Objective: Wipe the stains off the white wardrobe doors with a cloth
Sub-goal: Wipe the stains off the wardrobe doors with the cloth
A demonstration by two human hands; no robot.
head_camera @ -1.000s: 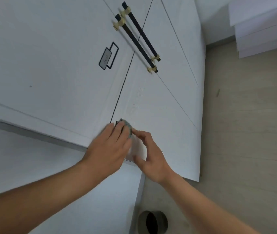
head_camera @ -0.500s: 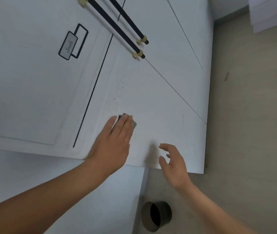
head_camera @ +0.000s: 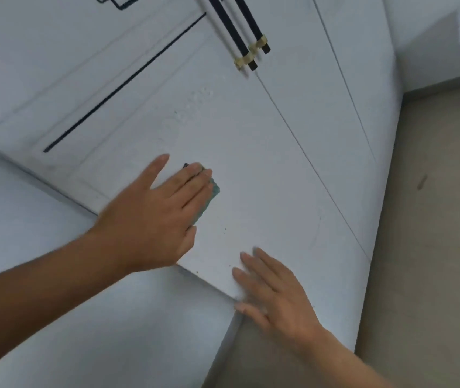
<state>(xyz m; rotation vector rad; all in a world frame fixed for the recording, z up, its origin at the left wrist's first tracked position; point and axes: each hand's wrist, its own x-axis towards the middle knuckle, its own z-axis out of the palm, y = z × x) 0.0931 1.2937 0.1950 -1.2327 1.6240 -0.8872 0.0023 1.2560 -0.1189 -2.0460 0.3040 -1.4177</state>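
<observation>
Teal cloth [head_camera: 213,189] flat against the white wardrobe door [head_camera: 254,163], low on the panel, only its edge peeking out at 3 o'clock of the left hand [head_camera: 153,219]. No curl in that grip: fingers straight, pressing the cloth to the door, one finger splayed toward 11 o'clock. At 5 o'clock of the cloth, the right hand [head_camera: 276,298] lies on the door's bottom edge, grip spread and holding nothing. Tiny dark specks [head_camera: 224,228] sit between the two hands. Up at 1 o'clock, two black handles [head_camera: 247,37] with brass ends. Beige floor [head_camera: 425,247] out at 3 o'clock.
</observation>
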